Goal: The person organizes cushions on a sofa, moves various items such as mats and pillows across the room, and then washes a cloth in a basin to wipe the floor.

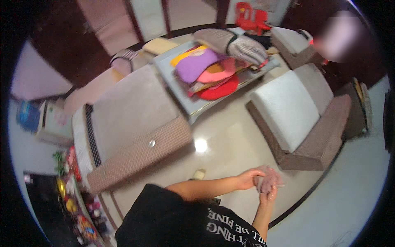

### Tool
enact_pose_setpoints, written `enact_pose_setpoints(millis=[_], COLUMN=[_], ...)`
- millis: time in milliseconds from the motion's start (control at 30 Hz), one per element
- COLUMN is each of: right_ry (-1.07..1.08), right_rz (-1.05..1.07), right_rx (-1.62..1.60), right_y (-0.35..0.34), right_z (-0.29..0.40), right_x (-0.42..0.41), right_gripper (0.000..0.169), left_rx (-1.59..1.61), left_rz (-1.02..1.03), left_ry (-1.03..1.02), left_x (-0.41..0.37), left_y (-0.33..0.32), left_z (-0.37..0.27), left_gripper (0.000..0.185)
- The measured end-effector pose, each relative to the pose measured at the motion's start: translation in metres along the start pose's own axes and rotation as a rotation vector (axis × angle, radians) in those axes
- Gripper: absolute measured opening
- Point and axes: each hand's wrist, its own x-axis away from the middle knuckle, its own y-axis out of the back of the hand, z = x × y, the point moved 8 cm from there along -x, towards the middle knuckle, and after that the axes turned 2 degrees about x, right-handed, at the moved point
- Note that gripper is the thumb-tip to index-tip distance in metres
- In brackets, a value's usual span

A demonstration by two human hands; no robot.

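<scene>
A crumpled pinkish-grey cloth (268, 180) is held between my two hands, low and right of centre, over the tiled floor. My left hand (248, 179) grips its left side, with the fingers partly hidden by the cloth. From below, my right hand (269, 195) closes on its lower edge. Which folds each finger pinches is too blurred to tell.
A sofa section (132, 114) stands at the left, another (287, 108) at the right. Between them, farther off, a low table (193, 108) bears a pile of coloured fabric pieces (200, 64) and cushions (216, 40). Red plastic chairs (245, 20) stand beyond.
</scene>
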Motion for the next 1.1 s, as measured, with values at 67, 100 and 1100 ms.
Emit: enact_pose_setpoints(millis=[67, 100, 1100], right_ry=[-0.028, -0.062, -0.013], right_rz=[-0.124, -0.177, -0.427], right_rx=[0.101, 0.132, -0.097], right_y=[-0.007, -0.01, 0.221], right_z=[0.028, 0.036, 0.188], right_x=[-0.01, -0.017, -0.048], right_gripper=[0.041, 0.038, 0.034], left_rx=[0.053, 0.05, -0.495], left_rz=[-0.028, -0.004, -0.26], left_ry=[0.007, -0.016, 0.462], left_x=[-0.002, -0.001, -0.241], left_y=[-0.028, -0.044, -0.047], left_z=[-0.015, -0.026, 0.132], left_gripper=[0.042, 0.043, 0.041])
